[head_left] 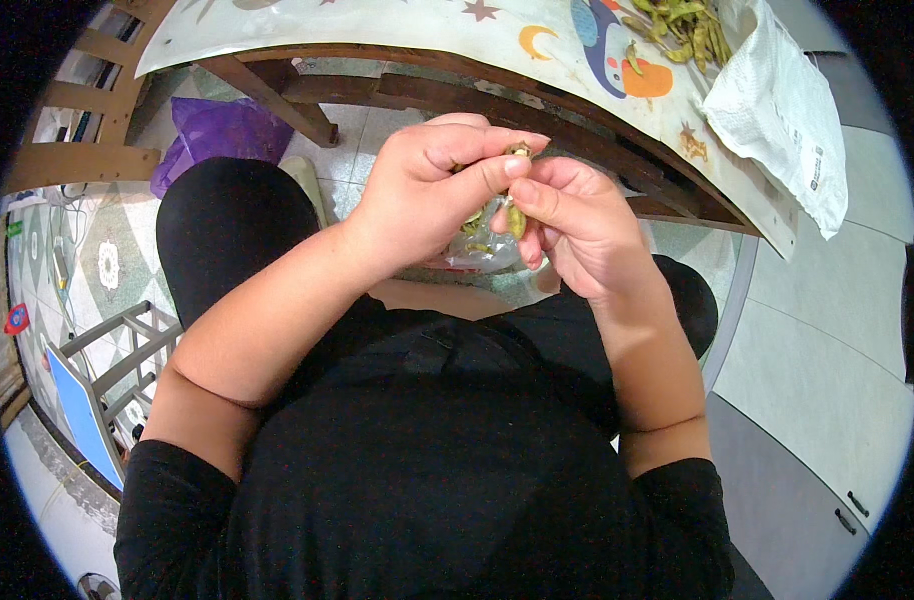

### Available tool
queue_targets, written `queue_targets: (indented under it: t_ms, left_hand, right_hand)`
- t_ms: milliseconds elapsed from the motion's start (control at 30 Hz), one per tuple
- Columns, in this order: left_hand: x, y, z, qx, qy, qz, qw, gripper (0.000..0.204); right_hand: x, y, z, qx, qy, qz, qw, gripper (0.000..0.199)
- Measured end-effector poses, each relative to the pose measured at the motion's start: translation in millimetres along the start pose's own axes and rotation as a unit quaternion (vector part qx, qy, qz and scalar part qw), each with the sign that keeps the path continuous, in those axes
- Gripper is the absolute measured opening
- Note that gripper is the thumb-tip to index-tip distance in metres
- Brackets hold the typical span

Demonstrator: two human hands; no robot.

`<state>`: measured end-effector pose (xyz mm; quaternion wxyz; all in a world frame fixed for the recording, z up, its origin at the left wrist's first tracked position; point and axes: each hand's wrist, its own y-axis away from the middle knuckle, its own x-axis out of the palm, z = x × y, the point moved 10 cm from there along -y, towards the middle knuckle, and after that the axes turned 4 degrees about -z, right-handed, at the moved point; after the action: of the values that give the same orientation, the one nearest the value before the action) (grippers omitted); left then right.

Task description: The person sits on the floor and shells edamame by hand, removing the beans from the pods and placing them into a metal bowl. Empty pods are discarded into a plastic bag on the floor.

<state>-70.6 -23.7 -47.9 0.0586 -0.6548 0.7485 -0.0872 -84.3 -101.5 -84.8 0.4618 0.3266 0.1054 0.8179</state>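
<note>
In front of me, my left hand (414, 185) and my right hand (587, 225) meet with thumbs and forefingers pinched. A green-brown bean pod (517, 221), like edamame, sticks out below my right thumb, held by my right hand. Between my left thumb and forefinger is a brownish pod piece (518, 150); whether it joins the other one is hidden by the fingers. Behind and below the hands sits a clear plastic bag (492, 252) with several pods about it, partly covered by my hands.
Ahead stands a wooden table with a printed white cover (427, 30). A heap of pods (692, 38) lies at its far right beside a white bag (782, 125). On the floor at left are a purple plastic bag (222, 130) and a blue-topped stool (85, 418).
</note>
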Motion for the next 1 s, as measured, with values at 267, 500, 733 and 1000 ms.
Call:
queue_targets:
  t_ms: [267, 500, 733, 1000]
  left_hand:
    - [12.9, 10.0, 34.4, -0.208, 0.245, -0.002, 0.947, 0.025]
    - [19.3, 14.0, 46.3, -0.247, 0.344, -0.012, 0.906, 0.025]
    - [7.3, 11.4, 41.2, -0.190, 0.185, -0.044, 0.963, 0.016]
    - [20.6, 21.9, 64.6, -0.274, 0.299, -0.064, 0.912, 0.017]
  right_hand:
    - [-4.3, -1.3, 1.8, -0.021, -0.036, -0.006, 0.999, 0.018]
    - [-10.8, -2.6, 6.7, -0.060, -0.016, -0.036, 0.997, 0.017]
    - [-22.1, -2.9, 6.1, -0.071, 0.171, -0.088, 0.979, 0.015]
    - [-28.9, -9.0, -7.5, -0.045, 0.151, -0.050, 0.986, 0.014]
